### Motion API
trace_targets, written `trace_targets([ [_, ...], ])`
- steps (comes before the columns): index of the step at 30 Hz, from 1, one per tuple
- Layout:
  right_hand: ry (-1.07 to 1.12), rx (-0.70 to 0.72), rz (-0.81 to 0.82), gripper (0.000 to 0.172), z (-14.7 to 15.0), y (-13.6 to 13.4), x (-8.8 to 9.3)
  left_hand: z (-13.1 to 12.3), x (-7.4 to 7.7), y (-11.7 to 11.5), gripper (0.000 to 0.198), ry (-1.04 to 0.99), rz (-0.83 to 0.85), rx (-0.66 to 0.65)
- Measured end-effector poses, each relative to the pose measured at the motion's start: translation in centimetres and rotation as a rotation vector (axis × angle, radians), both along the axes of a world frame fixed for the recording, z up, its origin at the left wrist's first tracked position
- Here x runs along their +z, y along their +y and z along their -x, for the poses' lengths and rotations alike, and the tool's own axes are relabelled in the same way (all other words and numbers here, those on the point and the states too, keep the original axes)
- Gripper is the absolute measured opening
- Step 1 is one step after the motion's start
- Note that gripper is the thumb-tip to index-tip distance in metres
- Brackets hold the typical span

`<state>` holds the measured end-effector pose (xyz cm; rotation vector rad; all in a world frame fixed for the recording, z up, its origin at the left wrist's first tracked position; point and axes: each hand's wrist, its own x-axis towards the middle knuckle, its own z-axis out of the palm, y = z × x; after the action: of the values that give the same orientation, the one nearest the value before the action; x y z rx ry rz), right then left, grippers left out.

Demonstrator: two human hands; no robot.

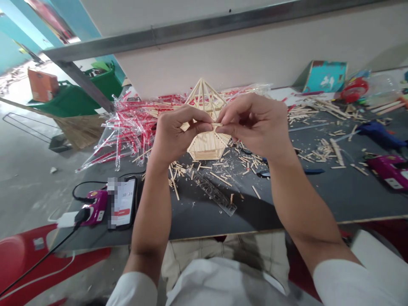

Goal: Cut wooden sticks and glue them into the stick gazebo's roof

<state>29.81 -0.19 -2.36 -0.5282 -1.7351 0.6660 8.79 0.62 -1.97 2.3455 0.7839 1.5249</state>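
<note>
- We have a short stick [217, 125] in hand, held level in front of the model [207, 148], which stands on the worktop [197, 224] beyond our wrists.
- Our left hand [183, 131] pinches one end between thumb and forefinger; our right hand [257, 123] pinches the other, the fingertips close together.
- We judge this to be the handling of a single piece, perhaps sizing or breaking it; whether it touches the model, we cannot tell.
- From here, the move calls for a steady, even grip and care not to knock the model's slender peaked frame just behind our fingers.
- Our hands hide part of the model, so we see its middle poorly.
- Loose offcuts [250, 163] litter the space around its base, and a clear ruler [216, 193] lies nearer us.
- A blue tool [314, 171] lies partly behind our right forearm.
- Red-and-clear wrappers [127, 123] crowd the left, with a phone [123, 204] near the edge.
</note>
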Motion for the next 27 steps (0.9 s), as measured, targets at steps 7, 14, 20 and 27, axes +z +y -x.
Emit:
trace_targets([
  [7,-0.109,-0.081,-0.148,0.022,0.2,0.4,-0.3,0.3,-0.6,0.7,0.012,-0.015,0.005,-0.049],
  [14,-0.042,-0.093,-0.123,0.017,0.6,1.1,-1.3,0.7,-1.0,1.3,0.009,-0.014,0.009,-0.026],
  [20,-0.089,-0.121,-0.008,0.024,0.5,1.1,-1.2,0.5,-1.0,1.0,0.005,0.025,0.043,0.045],
  [27,0.013,-0.177,0.068,0.029,1.1,0.9,-1.5,0.7,-1.1,1.0,0.004,0.066,0.03,0.127],
])
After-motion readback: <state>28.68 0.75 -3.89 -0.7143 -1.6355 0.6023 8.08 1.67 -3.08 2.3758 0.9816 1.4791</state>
